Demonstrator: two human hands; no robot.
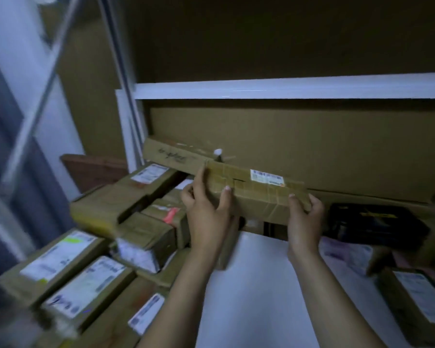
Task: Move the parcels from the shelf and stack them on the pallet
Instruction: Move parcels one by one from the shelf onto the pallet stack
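A long flat cardboard parcel [256, 190] wrapped in brown tape, with a white label on top, is held in both hands above the white shelf [256, 285]. My left hand [206, 209] grips its left end, thumb on top. My right hand [303, 219] grips its right end from below, thumb on the near edge. Several more labelled cardboard parcels [86, 272] lie piled at the left of the shelf. No pallet is in view.
A black box [377, 224] and labelled parcels [417, 297] lie at the right. A long cardboard box [176, 154] rests behind the pile. Large cardboard sheets line the back under an upper shelf board [286, 87]. A metal frame [35, 109] stands at left.
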